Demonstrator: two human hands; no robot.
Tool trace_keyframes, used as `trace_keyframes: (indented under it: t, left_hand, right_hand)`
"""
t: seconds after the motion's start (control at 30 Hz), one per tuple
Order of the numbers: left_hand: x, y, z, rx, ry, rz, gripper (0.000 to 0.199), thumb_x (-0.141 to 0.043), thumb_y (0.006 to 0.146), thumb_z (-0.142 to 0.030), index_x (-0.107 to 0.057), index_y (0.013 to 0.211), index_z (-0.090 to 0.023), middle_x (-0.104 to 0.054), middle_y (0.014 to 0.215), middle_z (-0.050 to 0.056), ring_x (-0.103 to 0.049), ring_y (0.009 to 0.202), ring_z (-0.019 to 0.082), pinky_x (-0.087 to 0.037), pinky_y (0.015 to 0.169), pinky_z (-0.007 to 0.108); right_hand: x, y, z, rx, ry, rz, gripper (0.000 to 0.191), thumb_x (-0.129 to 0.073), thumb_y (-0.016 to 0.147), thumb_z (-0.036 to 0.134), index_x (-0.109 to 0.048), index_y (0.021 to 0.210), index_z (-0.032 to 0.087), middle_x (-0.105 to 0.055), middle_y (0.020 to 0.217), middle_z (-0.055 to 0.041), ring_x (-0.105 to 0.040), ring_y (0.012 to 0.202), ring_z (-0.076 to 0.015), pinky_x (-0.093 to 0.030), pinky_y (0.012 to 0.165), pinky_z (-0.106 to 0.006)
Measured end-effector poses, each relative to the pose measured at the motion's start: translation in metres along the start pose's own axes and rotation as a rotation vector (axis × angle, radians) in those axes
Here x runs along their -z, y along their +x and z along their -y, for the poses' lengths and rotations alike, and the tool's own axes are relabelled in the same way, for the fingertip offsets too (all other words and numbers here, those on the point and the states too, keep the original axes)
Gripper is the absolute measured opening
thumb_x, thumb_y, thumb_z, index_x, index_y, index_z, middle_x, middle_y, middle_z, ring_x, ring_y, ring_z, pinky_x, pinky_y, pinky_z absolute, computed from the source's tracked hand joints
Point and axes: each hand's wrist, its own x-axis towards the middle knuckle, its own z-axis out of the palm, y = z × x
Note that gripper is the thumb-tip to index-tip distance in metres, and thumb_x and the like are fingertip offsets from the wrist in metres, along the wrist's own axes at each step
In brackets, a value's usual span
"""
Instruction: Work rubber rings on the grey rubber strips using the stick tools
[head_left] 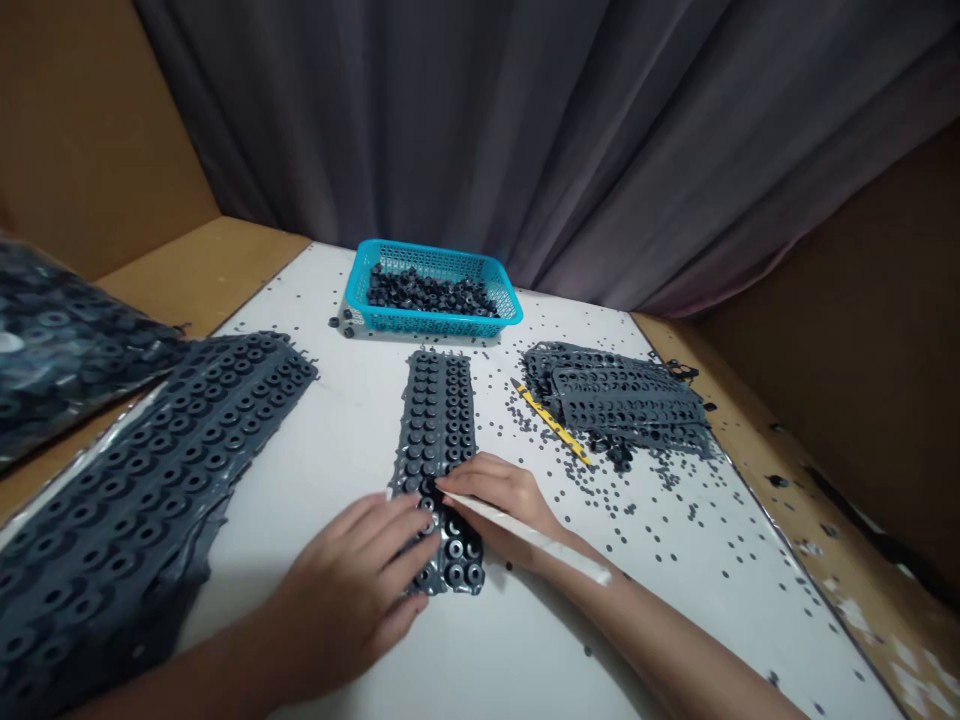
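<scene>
A dark grey moulded rubber sheet [439, 420] with rows of round grommet-like parts lies lengthwise in front of me. My left hand [360, 570] rests on the sheet's left edge, fingers stretched and slightly apart. In my right hand [502, 500] is a slim white stick [540, 540], pinched so that its near end points back along my forearm. Its tip meets the sheet around the middle rows, where fingers partly hide the contact. Shiny ring shapes show on the rows nearest me.
A blue basket [435, 325] of black rubber parts stands behind. Stacked sheets [630, 400] and a yellow pointed tool [551, 422] lie right, among scattered small black discs. Left are more moulded sheets [165, 470] and a clear bag [67, 340] of parts.
</scene>
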Motion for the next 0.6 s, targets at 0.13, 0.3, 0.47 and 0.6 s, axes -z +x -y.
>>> trace_keyframes:
  t: [0.13, 0.3, 0.47, 0.6]
  left_hand:
    - [0.005, -0.001, 0.001, -0.098, -0.096, 0.220, 0.053, -0.058, 0.073, -0.020, -0.052, 0.126, -0.024, -0.052, 0.137, 0.004, -0.046, 0.126, 0.026, -0.038, 0.105, 0.044]
    - [0.008, 0.002, 0.010, -0.071, -0.151, 0.374, 0.071, -0.062, 0.072, -0.022, -0.039, 0.139, -0.029, -0.032, 0.150, 0.006, -0.037, 0.133, 0.031, -0.040, 0.103, 0.053]
    - [0.005, -0.001, 0.011, -0.043, -0.197, 0.407, 0.073, -0.063, 0.073, -0.023, -0.037, 0.140, -0.031, -0.034, 0.149, 0.006, -0.036, 0.134, 0.033, -0.040, 0.103, 0.055]
    - [0.004, -0.003, 0.011, -0.037, -0.237, 0.402, 0.074, -0.062, 0.074, -0.021, -0.036, 0.141, -0.032, -0.032, 0.149, 0.005, -0.036, 0.133, 0.032, -0.040, 0.103, 0.054]
  right_hand:
    - [-0.003, -0.004, -0.012, 0.041, -0.050, 0.003, 0.016, -0.058, 0.088, 0.018, -0.066, 0.102, 0.017, -0.071, 0.086, -0.0092, -0.065, 0.079, -0.0162, -0.055, 0.071, -0.028]
    - [-0.001, -0.005, -0.015, 0.113, -0.187, 0.051, 0.017, -0.057, 0.088, 0.018, -0.064, 0.103, 0.014, -0.069, 0.099, -0.0129, -0.062, 0.090, -0.0188, -0.055, 0.076, -0.031]
    - [0.001, -0.001, -0.020, 0.241, -0.412, 0.222, 0.014, -0.052, 0.092, 0.017, -0.061, 0.103, 0.016, -0.064, 0.122, -0.0096, -0.057, 0.112, -0.0210, -0.051, 0.085, -0.036]
    - [0.004, 0.004, -0.028, 0.252, -0.463, 0.237, 0.016, -0.050, 0.093, 0.017, -0.061, 0.105, 0.018, -0.065, 0.120, -0.0086, -0.058, 0.109, -0.0202, -0.051, 0.083, -0.036]
